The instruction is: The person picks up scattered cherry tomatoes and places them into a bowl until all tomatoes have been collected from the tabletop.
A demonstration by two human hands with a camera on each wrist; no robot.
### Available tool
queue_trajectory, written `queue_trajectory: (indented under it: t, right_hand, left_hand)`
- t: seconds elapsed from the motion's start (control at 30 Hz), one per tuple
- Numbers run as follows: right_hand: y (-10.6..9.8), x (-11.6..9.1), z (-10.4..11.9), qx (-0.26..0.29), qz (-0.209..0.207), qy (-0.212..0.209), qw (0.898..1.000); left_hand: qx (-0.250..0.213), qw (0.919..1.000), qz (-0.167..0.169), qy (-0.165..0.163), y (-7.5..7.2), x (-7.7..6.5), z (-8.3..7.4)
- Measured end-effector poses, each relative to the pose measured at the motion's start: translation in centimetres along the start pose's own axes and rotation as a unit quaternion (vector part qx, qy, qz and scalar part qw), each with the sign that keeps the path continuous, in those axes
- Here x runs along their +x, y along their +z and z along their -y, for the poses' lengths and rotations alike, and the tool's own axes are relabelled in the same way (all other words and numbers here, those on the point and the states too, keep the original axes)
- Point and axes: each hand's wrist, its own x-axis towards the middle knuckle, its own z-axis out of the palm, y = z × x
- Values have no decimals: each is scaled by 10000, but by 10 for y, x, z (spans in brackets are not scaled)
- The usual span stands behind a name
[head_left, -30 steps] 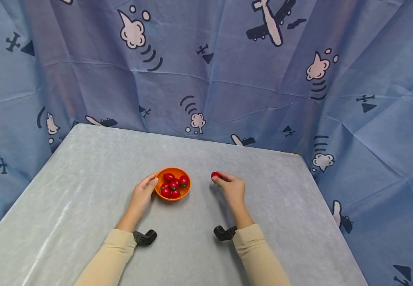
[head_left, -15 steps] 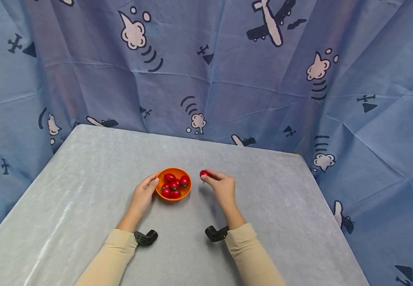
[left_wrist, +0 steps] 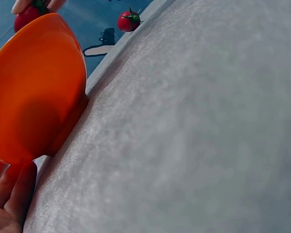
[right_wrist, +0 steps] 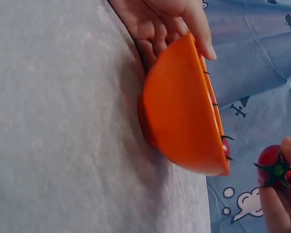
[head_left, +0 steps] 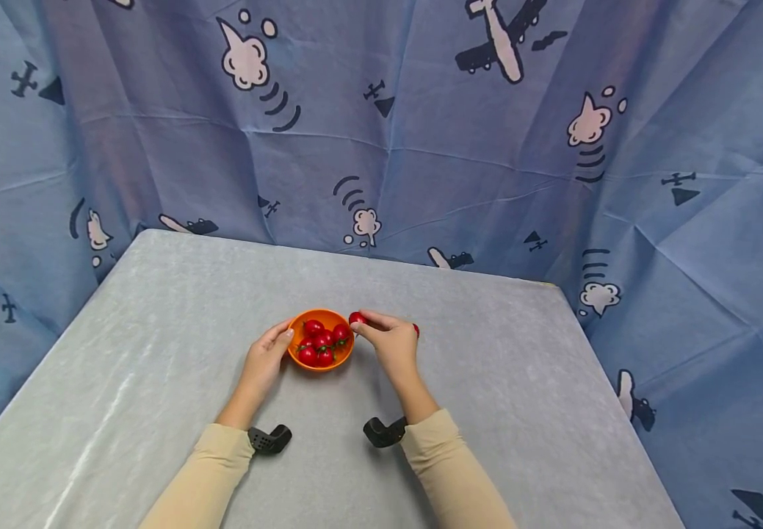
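An orange bowl (head_left: 331,319) with several red cherry tomatoes (head_left: 313,328) in it stands upright on the table. My left hand (head_left: 266,358) grips the bowl's left side, its thumb over the rim and the fingers against the outer wall, as the right wrist view shows. Between thumb and fingers, my right hand (head_left: 391,347) pinches a single cherry tomato (right_wrist: 275,167) with a green stem top. That tomato is held right by the bowl's right rim, higher than the rim in the right wrist view. A loose cherry tomato (left_wrist: 129,22) shows behind the right hand, mostly covered by it in the head view.
The table (head_left: 189,294) has a pale grey cover. Behind it and along the sides hangs a blue curtain (head_left: 421,147) printed with planes and clouds. Black wrist devices (head_left: 270,439) sit at both cuffs.
My right hand has moved left with the pinched cherry tomato, from well right of the bowl up to its rim. The loose tomato has come into view behind it. My left hand stays put.
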Motion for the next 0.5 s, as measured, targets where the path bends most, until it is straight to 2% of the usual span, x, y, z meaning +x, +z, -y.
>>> queue_trajectory:
  t: [0.5]
  right_hand:
    - [19, -6, 1, 83, 182, -36, 9998]
  left_hand:
    - [86, 9998, -68, 136, 1, -1, 1]
